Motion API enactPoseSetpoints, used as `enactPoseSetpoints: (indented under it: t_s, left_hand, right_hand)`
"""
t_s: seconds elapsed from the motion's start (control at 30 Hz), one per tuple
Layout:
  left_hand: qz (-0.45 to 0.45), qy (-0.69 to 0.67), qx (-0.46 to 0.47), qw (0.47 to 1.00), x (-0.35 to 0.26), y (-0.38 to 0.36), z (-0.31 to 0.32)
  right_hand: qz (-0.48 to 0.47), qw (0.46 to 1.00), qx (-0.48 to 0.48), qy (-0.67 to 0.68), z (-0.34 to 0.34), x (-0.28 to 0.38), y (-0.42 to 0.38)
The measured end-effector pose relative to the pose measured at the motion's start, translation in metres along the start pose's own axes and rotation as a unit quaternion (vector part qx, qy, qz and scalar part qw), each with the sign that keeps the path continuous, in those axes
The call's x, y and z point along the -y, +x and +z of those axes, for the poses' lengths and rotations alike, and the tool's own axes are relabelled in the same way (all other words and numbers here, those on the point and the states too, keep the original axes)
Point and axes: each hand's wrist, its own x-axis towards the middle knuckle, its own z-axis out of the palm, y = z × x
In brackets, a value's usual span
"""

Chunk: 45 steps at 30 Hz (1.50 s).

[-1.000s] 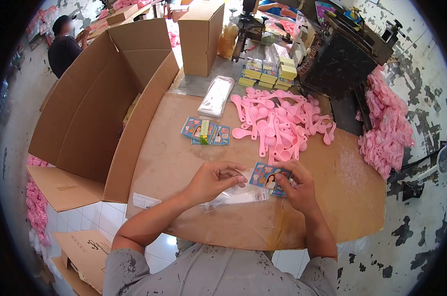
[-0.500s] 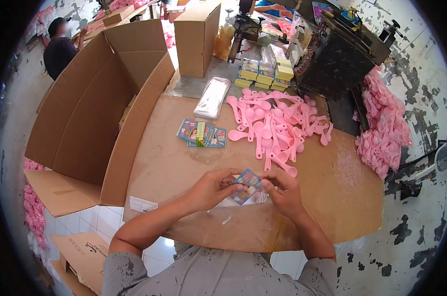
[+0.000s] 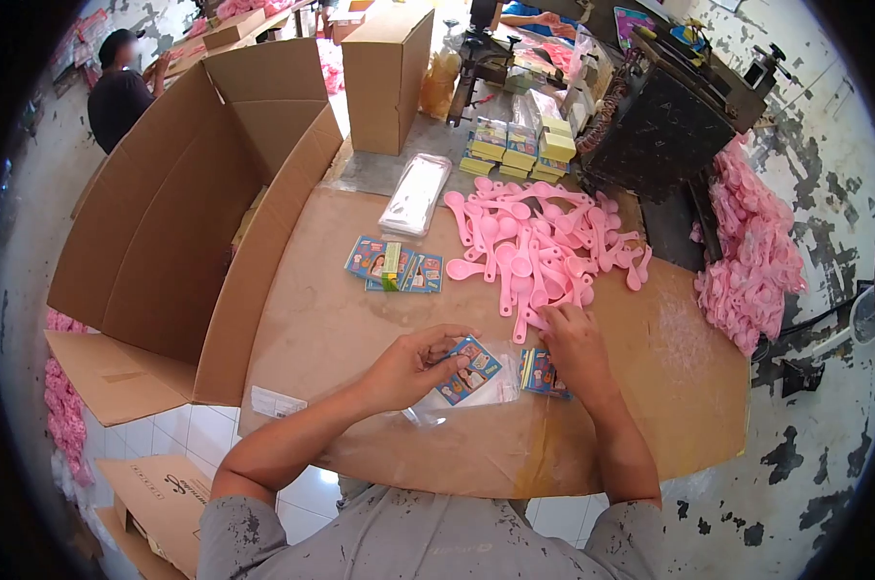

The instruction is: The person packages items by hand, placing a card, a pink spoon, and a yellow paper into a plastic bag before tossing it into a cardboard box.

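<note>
Counting one card (image 3: pixel 473 374) in the left hand (image 3: pixel 422 365), one small card stack (image 3: pixel 536 373) near the right wrist, one group of banded cards (image 3: pixel 372 257) farther left, dozens of pink spoons (image 3: pixel 522 253) in one heap. Card is showing blue, multicolored print, sitting slanted over clear plastic (image 3: pixel 503 392). Left fingers are pinching it. Right hand (image 3: pixel 576 348) is curling at the heap's near edge; can't tell if it's gripping a spoon.

1 head-worn view, facing forward and down, close above the table (image 3: pixel 664 416)
</note>
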Motion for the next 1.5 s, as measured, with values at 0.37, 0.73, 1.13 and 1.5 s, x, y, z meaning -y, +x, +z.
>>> enactPoseSetpoints:
  t_s: [0.37,0.73,1.13,1.5]
  left_hand:
    - [-0.027,-0.018,0.044,0.999,0.001,-0.003,0.002]
    - [-0.017,-0.006,0.021,1.0,-0.001,-0.004,0.005]
    - [-0.089,-0.011,0.011,0.996,-0.006,-0.005,0.003]
    - [0.097,0.027,-0.003,0.995,0.007,-0.002,0.006]
  right_hand:
    - [0.194,0.714,-0.084,0.667,-0.023,0.046,0.018]
    - [0.142,0.755,-0.118,0.629,-0.007,0.068,0.01]
    - [-0.065,0.862,0.03,0.502,-0.004,0.048,-0.002]
    - [-0.224,0.897,-0.019,0.38,-0.081,0.069,0.029]
